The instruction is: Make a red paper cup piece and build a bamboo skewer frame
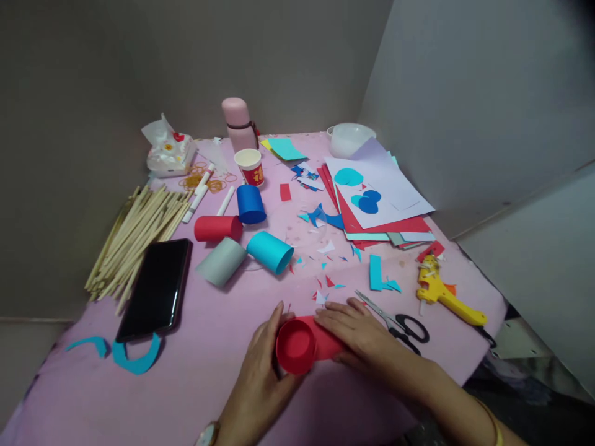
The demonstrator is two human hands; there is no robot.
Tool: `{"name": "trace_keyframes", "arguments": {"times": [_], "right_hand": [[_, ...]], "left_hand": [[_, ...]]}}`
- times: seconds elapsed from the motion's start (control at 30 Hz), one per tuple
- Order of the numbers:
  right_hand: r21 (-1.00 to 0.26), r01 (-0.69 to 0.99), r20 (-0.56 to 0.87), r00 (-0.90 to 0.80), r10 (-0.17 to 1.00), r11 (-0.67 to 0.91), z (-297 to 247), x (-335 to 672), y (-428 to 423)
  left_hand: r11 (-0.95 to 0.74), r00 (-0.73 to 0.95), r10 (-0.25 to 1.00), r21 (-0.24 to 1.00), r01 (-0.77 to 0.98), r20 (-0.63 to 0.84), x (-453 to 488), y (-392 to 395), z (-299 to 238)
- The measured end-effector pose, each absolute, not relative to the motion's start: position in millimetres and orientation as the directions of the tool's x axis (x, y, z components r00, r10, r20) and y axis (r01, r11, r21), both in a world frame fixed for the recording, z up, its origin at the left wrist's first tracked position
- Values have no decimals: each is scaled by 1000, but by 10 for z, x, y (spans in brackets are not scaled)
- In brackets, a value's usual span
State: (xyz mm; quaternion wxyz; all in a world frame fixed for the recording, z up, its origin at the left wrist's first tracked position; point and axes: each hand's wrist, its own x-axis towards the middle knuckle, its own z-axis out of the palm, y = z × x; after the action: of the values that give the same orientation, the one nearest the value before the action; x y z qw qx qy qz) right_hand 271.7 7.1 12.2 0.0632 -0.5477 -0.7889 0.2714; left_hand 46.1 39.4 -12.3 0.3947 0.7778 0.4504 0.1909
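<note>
Near the front of the table, my left hand [266, 359] curls around an upright red paper tube [296, 347], whose round opening faces me. The tube stands on or against a flat piece of red paper [328, 339]. My right hand [356, 331] lies on that red paper with its fingers stretched out, pressing it to the table. Just beyond the right hand are scissors [395, 321] with black handles. Small paper scraps [320, 296] lie in front of both hands.
Blue [251, 204], red [217, 229], grey [222, 262] and light-blue [270, 252] paper tubes lie mid-table. Wooden sticks [139, 238] and a phone [155, 288] are left; a yellow glue gun [449, 297] and paper sheets [376, 186] right. A paper cup [250, 166] and pink flask [239, 124] stand behind.
</note>
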Motion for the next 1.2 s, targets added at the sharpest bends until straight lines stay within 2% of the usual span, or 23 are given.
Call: {"name": "trace_keyframes", "arguments": {"times": [0.27,0.37,0.63,0.87,1.0,1.2], "right_hand": [[-480,844,-145,-345,927,239,-55,2657,-115],[-429,857,-146,-377,915,285,-131,2695,-153],[-323,856,-4,-429,904,404,-197,2801,-173],[-391,842,88,-368,925,372,-218,2620,-246],[-414,842,162,-304,939,344,-277,2515,-267],[-407,864,161,-251,955,296,-357,2463,-270]], "left_hand": [[-415,555,832,681,603,16,302,420,-195],[-467,569,818,668,579,79,290,407,-219],[-555,590,789,612,563,173,313,347,-229],[-575,594,779,606,550,199,270,353,-285],[-611,614,761,550,569,209,252,375,-310],[-635,619,752,502,588,226,247,406,-375]]}}
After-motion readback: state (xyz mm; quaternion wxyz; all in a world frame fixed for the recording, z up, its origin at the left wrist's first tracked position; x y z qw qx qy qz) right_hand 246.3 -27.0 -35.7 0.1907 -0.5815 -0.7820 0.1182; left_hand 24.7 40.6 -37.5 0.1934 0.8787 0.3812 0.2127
